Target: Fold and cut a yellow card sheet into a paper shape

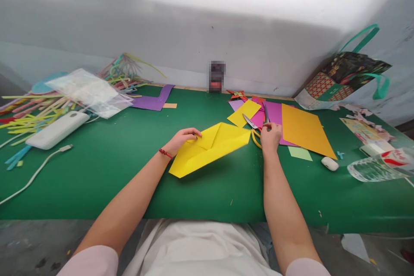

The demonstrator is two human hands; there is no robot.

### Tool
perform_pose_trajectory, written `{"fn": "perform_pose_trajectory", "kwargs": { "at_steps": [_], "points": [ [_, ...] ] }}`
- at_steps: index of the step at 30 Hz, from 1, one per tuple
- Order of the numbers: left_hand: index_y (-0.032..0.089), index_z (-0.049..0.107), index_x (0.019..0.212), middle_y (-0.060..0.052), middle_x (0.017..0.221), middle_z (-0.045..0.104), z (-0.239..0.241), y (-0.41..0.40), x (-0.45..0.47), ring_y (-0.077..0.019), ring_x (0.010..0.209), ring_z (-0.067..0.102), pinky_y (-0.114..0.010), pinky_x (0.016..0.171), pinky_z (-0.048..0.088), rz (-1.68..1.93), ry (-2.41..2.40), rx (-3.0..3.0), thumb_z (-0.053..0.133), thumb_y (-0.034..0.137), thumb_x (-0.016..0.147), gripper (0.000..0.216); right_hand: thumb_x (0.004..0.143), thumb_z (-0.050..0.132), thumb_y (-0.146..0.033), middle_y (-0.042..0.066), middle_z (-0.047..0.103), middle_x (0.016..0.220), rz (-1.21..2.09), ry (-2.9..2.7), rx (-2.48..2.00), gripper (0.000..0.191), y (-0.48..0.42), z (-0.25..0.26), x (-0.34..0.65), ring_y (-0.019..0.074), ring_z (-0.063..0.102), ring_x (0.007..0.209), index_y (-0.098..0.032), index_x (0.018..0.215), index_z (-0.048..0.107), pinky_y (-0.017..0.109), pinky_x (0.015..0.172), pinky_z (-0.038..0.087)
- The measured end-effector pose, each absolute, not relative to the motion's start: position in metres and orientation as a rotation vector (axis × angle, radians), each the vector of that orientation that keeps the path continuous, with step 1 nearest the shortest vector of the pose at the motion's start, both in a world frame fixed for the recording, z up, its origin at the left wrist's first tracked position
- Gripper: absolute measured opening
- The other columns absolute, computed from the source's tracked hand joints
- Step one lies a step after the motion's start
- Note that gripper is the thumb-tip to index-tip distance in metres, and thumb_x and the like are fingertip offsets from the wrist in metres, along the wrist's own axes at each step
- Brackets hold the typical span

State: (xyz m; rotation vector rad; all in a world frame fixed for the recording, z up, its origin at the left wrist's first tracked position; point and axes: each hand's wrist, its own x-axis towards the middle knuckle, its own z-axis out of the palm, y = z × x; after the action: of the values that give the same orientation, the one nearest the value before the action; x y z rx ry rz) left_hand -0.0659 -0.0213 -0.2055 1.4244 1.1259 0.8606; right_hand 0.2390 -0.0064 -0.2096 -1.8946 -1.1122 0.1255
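A folded sheet of yellow paper (211,148) is raised at a tilt above the green table, with crease lines across it. My left hand (186,138) grips its left part, fingers curled over the upper edge. At the paper's right corner lie scissors (250,121) with red and yellow handles, blades pointing up and left. My right hand (271,136) is closed at these handles and covers part of them. A dark, slim object (266,113), perhaps a pen, runs up from just above my right fingertips; whether they touch it is unclear.
Yellow, magenta and orange sheets (305,129) lie right of centre. A white earbud case (330,163), a plastic bottle (378,166) and a patterned bag (343,79) are farther right. Pipe cleaners (48,105), a white power bank (58,129) and a cable (39,172) occupy the left.
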Motion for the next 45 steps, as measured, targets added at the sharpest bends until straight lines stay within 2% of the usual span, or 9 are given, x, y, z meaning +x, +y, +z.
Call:
{"fn": "perform_pose_trajectory", "kwargs": {
  "at_steps": [2, 6, 11, 17, 23, 29, 33, 40, 45],
  "points": [
    [0.016, 0.065, 0.088, -0.006, 0.099, 0.065, -0.209, -0.019, -0.066, -0.0225, 0.091, 0.059, -0.035, 0.079, 0.047, 1.033, 1.142, 1.266, 0.053, 0.027, 0.063, 0.03, 0.072, 0.044, -0.02, 0.009, 0.061, 0.092, 0.312, -1.181, -1.75, 0.018, -0.008, -0.206, 0.232, 0.0181, 0.058, 0.084, -0.016, 0.078, 0.06, 0.031, 0.077, 0.045],
    [0.012, 0.058, 0.113, -0.01, 0.111, 0.062, -0.213, -0.014, -0.066, -0.0234, 0.1, 0.057, -0.036, 0.085, 0.046, 1.21, 1.08, 1.119, 0.053, 0.027, 0.066, 0.05, 0.077, 0.047, -0.038, 0.008, 0.066, 0.093, 0.985, -1.293, -1.4, 0.03, -0.012, -0.205, 0.206, 0.0189, 0.062, 0.084, -0.017, 0.095, 0.059, 0.031, 0.07, 0.05],
    [0.014, 0.053, 0.121, -0.012, 0.123, 0.055, -0.218, -0.016, -0.06, -0.0246, 0.108, 0.053, -0.036, 0.087, 0.046, 1.133, 1.051, 1.153, 0.056, 0.031, 0.069, 0.055, 0.079, 0.048, -0.044, 0.007, 0.066, 0.102, 1.334, -1.407, -1.268, 0.036, -0.022, -0.21, 0.176, 0.0208, 0.062, 0.09, -0.02, 0.103, 0.06, 0.032, 0.07, 0.052],
    [0.018, 0.056, 0.117, -0.008, 0.129, 0.05, -0.223, -0.022, -0.049, -0.0229, 0.109, 0.052, -0.036, 0.089, 0.044, 0.916, 1.012, 1.391, 0.056, 0.031, 0.071, 0.048, 0.069, 0.06, -0.034, 0.005, 0.067, 0.099, 1.16, -1.493, -1.333, 0.033, -0.023, -0.217, 0.176, 0.0219, 0.062, 0.09, -0.018, 0.098, 0.062, 0.035, 0.077, 0.05],
    [0.02, 0.062, 0.108, -0.005, 0.12, 0.058, -0.221, -0.022, -0.047, -0.0215, 0.106, 0.054, -0.035, 0.087, 0.046, 0.835, 1.039, 1.518, 0.054, 0.028, 0.073, 0.037, 0.064, 0.064, -0.033, 0.005, 0.068, 0.094, 1.334, -1.38, -1.304, 0.033, -0.019, -0.219, 0.183, 0.0221, 0.064, 0.086, -0.019, 0.094, 0.063, 0.034, 0.075, 0.051],
    [0.019, 0.057, 0.116, -0.007, 0.11, 0.062, -0.226, -0.023, -0.047, -0.0173, 0.087, 0.062, -0.033, 0.079, 0.048, 0.829, 1.056, 1.654, 0.048, 0.019, 0.075, 0.042, 0.068, 0.059, -0.034, 0.005, 0.065, 0.104, 0.795, -1.497, -1.414, 0.032, -0.016, -0.222, 0.182, 0.0215, 0.058, 0.101, -0.02, 0.097, 0.062, 0.035, 0.087, 0.044],
    [0.022, 0.056, 0.117, -0.003, 0.106, 0.063, -0.227, -0.028, -0.045, -0.0131, 0.08, 0.061, -0.03, 0.08, 0.047, 0.842, 1.122, 1.994, 0.041, 0.009, 0.073, 0.048, 0.074, 0.051, -0.033, 0.005, 0.066, 0.101, 0.691, -1.498, -1.407, 0.029, -0.013, -0.227, 0.183, 0.0197, 0.058, 0.099, -0.019, 0.096, 0.063, 0.033, 0.088, 0.044],
    [0.025, 0.065, 0.103, -0.004, 0.085, 0.063, -0.214, -0.037, -0.039, -0.019, 0.08, 0.052, -0.033, 0.075, 0.043, 1.007, 1.455, 2.405, 0.042, 0.017, 0.083, 0.031, 0.072, 0.052, -0.029, 0.005, 0.066, 0.099, 0.773, -1.483, -1.445, 0.027, -0.01, -0.227, 0.183, 0.0192, 0.059, 0.093, -0.018, 0.093, 0.065, 0.033, 0.084, 0.046],
    [0.027, 0.068, 0.094, -0.006, 0.095, 0.058, -0.208, -0.04, -0.039, -0.0223, 0.09, 0.05, -0.038, 0.08, 0.041, 1.061, 1.658, 2.433, 0.052, 0.023, 0.081, 0.021, 0.071, 0.053, -0.029, 0.005, 0.067, 0.095, 0.8, -1.484, -1.434, 0.026, -0.01, -0.225, 0.183, 0.019, 0.06, 0.089, -0.019, 0.091, 0.065, 0.033, 0.08, 0.047]
  ]
}}
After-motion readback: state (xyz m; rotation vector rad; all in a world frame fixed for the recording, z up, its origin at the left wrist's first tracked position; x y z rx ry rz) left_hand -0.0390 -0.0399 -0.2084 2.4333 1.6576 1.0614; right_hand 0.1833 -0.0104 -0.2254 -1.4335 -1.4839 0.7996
